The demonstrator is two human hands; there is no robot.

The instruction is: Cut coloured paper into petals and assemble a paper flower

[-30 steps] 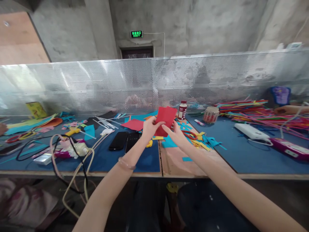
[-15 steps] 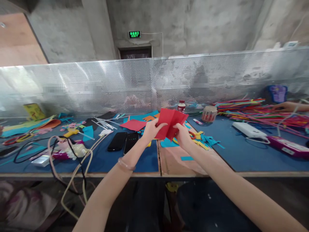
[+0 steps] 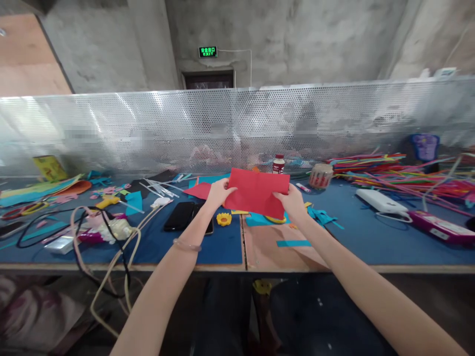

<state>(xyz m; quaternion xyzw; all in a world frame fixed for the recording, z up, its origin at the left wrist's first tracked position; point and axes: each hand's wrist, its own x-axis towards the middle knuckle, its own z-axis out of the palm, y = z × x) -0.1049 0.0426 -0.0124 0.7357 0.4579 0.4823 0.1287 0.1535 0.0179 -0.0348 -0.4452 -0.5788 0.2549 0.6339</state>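
Observation:
A sheet of red paper is spread out in the air above the table, with a faint crease near its middle. My left hand pinches its left edge, thumb on the near face. At the right edge my right hand grips the paper the same way. Another piece of red paper lies behind my left hand, partly covered. Below the held sheet are a yellow flower shape and a blue paper strip. Scissors with yellow handles are mostly hidden under the paper.
Two phones, the nearer black phone among them, lie left of centre. Tangled cables hang over the front edge. A bottle and a jar stand behind; a white power strip and colourful pipe cleaners lie right.
The folded red paper has been opened out flat, and my hands have moved apart to its two edges. A person's hand at the far right has left the view.

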